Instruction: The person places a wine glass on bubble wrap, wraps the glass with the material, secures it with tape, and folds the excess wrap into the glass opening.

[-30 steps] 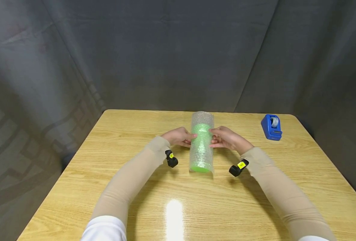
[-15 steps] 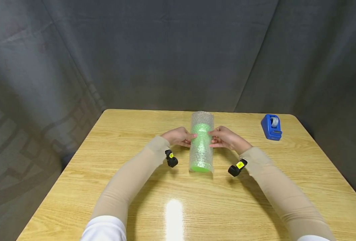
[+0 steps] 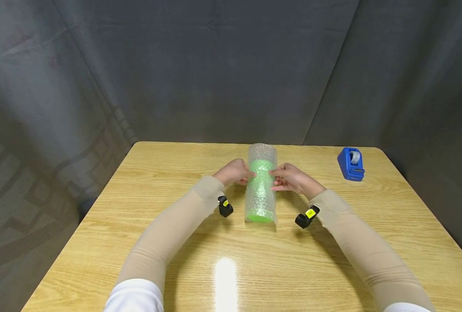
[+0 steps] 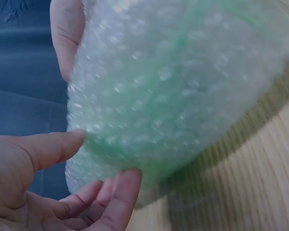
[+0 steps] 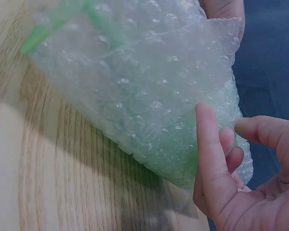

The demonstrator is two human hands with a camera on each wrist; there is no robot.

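Lying on the table is a green, roughly cylindrical object wrapped in clear bubble wrap, its long side pointing away from me. A flat green end shows at the near side; at the far end the wrap reaches past the green. My left hand holds its left side, thumb on top. From the right, my right hand grips the opposite side with thumb and fingers. The left wrist view shows thumb and fingertips against the bubble wrap. In the right wrist view, a loose edge of bubble wrap sticks out.
A blue tape dispenser with a roll of clear tape stands at the back right of the wooden table. Dark grey curtains hang behind and beside the table. Small black cameras are strapped to both wrists.
My left hand has turned slightly and its wrist has lifted a little on the wrapped object. The right hand has shifted very slightly left; the wrapped object stays almost in place.
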